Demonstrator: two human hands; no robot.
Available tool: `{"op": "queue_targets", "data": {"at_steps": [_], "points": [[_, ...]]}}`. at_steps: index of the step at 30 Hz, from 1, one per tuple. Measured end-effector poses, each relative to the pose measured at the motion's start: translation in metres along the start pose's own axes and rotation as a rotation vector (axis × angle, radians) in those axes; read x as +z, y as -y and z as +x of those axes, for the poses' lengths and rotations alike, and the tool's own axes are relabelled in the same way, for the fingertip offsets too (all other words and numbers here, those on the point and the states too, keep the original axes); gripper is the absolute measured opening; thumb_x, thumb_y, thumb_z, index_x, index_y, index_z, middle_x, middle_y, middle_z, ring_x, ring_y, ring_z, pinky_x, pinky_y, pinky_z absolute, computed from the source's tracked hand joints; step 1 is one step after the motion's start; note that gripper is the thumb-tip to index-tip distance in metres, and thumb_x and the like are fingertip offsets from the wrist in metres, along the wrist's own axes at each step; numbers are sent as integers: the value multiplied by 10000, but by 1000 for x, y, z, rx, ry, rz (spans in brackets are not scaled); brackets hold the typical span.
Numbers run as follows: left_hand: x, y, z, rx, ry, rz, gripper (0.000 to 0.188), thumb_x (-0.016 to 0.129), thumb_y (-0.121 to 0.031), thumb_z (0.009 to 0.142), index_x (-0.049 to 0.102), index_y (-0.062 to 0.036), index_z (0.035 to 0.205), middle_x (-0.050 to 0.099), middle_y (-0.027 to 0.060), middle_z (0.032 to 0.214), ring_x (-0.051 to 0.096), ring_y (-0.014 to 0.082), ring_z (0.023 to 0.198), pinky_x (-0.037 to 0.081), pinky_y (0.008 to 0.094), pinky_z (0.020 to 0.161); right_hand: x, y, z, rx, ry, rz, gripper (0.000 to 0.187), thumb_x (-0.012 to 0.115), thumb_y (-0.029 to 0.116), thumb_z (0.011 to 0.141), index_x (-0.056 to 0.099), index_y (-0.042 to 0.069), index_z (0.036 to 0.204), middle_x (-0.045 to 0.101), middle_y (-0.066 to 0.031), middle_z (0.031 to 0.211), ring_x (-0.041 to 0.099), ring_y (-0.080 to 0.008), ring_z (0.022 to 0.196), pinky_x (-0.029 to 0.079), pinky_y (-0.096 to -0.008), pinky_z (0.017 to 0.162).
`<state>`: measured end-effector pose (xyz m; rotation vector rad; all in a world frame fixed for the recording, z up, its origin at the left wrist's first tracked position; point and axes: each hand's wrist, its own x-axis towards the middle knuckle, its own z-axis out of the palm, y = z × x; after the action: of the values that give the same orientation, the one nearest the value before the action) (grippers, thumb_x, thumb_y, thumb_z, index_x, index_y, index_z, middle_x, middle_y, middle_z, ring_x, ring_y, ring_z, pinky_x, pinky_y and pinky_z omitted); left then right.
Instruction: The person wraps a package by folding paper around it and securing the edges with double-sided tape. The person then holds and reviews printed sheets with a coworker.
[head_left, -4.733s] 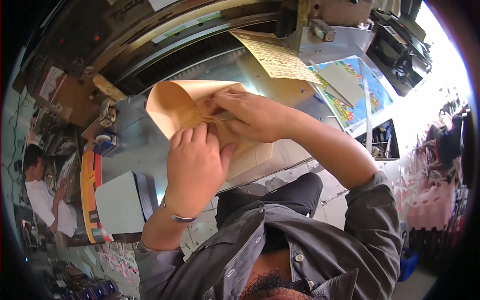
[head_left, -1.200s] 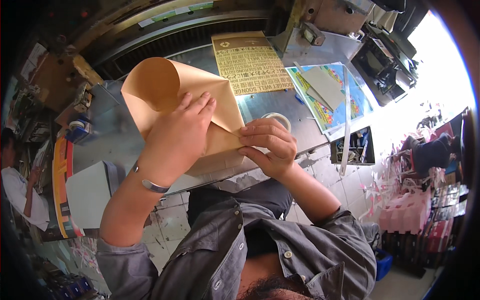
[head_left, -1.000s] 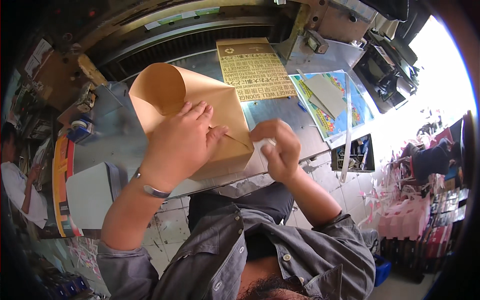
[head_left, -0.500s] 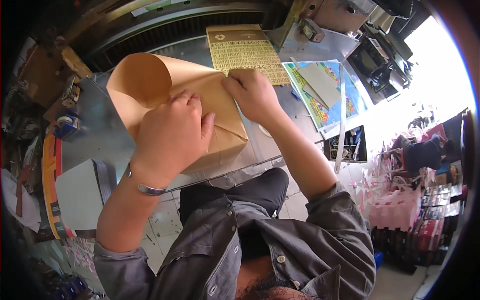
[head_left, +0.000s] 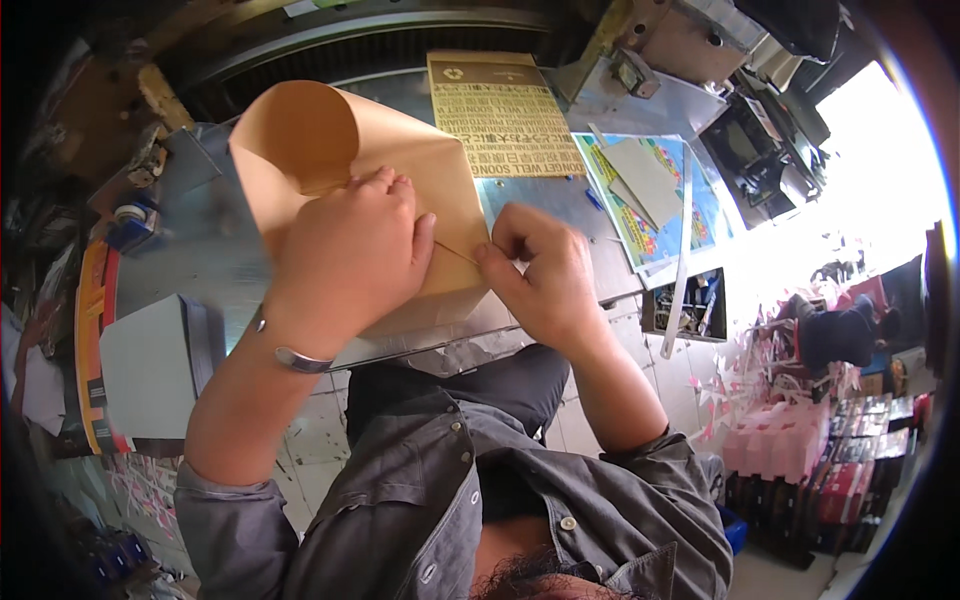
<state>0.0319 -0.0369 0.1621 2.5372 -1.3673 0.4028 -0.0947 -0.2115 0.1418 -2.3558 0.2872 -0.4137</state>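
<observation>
A large sheet of brown wrapping paper [head_left: 410,135] is folded around a block-shaped bundle near the front edge of a metal table. Its far-left end curls up into a wide open roll. My left hand [head_left: 355,240] presses down on top of the paper, thumb apart from the fingers, fingertips partly hidden. At the bundle's right corner, my right hand [head_left: 545,265] pinches the paper between thumb and bent fingers. What lies inside the wrapping is hidden.
Beyond the bundle lies a printed brown paper bag [head_left: 505,115]. Colourful sheets [head_left: 640,170] and a metal ruler [head_left: 680,240] lie to the right, above a box of small tools [head_left: 700,305]. A stack of white sheets [head_left: 150,365] and a tape dispenser [head_left: 130,225] are left.
My right hand has come down from the paper's far right edge to the near right corner and pinches there. The left hand still presses on the top.
</observation>
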Motion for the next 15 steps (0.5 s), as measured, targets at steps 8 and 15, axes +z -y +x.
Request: {"op": "queue_targets", "data": {"at_steps": [8,15], "points": [[-16,-1,-16,-132,99,-79,319,679,-211,952,730,12,1174,756,184,1200,738,377,1090,608,463,894,13,11,69,-667,29,-183,493,663,78,778,703,26,1266,709,-205,1294,647,-393,1241,504,-475,1101],[-6,20,-84,-148,-787,-503,755,595,-20,971,275,45,1652,382,215,1688,442,263,1520,342,365,1233,23,28,72,-705,79,-277,515,595,102,834,701,59,1336,683,-209,1369,614,-380,1311,500,-475,1119]]}}
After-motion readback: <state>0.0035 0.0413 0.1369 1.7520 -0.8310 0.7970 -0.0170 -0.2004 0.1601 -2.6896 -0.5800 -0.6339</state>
